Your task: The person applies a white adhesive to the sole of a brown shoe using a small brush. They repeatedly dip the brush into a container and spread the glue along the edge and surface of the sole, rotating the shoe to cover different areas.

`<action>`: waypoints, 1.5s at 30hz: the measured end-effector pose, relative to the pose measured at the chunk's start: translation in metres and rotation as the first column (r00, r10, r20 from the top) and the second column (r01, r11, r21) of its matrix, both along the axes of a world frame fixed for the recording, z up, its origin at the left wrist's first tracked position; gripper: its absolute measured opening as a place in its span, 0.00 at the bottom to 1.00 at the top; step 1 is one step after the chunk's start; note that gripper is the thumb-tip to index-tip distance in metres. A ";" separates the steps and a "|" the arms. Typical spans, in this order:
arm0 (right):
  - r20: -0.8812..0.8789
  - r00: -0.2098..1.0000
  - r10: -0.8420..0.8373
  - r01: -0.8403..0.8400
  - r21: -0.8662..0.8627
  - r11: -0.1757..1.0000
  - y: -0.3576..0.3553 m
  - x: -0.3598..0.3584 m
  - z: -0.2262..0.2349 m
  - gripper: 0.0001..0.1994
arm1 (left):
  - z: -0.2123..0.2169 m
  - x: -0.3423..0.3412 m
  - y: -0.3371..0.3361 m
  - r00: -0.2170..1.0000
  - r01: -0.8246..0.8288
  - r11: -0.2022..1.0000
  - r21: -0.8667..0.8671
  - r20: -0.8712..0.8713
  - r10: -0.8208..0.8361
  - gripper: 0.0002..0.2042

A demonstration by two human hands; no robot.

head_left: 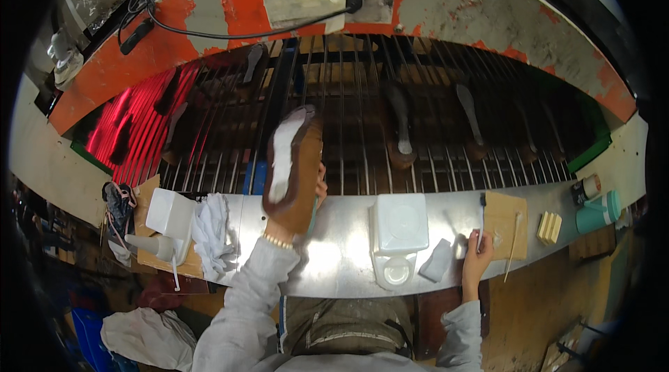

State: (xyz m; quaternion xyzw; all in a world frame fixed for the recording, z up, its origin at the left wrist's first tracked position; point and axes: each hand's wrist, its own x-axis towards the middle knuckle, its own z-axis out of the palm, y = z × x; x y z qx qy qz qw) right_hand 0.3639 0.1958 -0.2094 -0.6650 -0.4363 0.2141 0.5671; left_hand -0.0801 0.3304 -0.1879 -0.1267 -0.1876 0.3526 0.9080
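The left hand (pixel 317 194) gripped a brown shoe (pixel 294 166), sole up, long axis pointing away over the wire rack (pixel 418 93), while the right hand (pixel 477 250) pinched a small brush (pixel 482 222) at the bench (pixel 341 260) edge.

White jug (pixel 398 232) on steel shelf (pixel 341 267)
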 end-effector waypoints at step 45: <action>0.027 0.999 -0.026 0.026 -0.003 1.000 0.002 -0.010 0.006 0.05 | 0.128 0.070 0.105 0.065 0.175 0.946 0.273 -0.962 0.266 0.40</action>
